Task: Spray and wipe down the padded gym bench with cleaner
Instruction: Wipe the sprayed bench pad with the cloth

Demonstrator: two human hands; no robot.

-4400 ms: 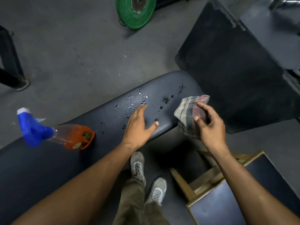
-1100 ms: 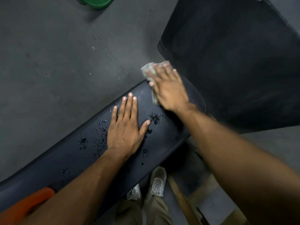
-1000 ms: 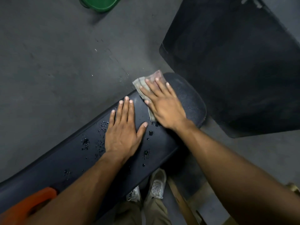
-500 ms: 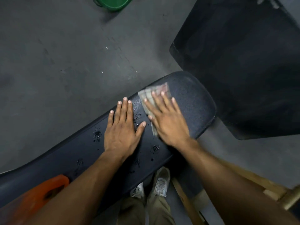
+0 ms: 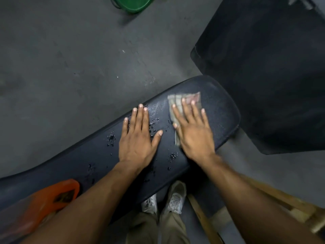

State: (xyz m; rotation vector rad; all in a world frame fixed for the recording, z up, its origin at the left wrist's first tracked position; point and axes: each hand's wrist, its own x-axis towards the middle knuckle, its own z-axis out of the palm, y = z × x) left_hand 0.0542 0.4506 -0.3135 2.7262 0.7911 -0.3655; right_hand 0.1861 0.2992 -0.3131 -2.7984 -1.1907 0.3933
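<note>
The black padded bench (image 5: 218, 110) runs from lower left to centre right, with spray droplets beaded on its middle. My left hand (image 5: 139, 136) lies flat on the pad, fingers straight, among the droplets. Just to its right, my right hand (image 5: 193, 132) presses a folded plaid cloth (image 5: 179, 101) flat against the pad near the bench's rounded end; most of the cloth is hidden under the palm. The orange spray bottle (image 5: 52, 196) lies on the bench at lower left, partly covered by my left forearm.
A large black mat or pad (image 5: 272, 67) fills the upper right, close to the bench end. A green weight plate (image 5: 135, 4) sits on the grey floor at the top. A wooden frame (image 5: 290, 206) stands at lower right. My shoes (image 5: 174, 199) are below the bench.
My right hand has slid the cloth from the bench's far edge back towards me and a little right across the pad. My left hand stays flat in place.
</note>
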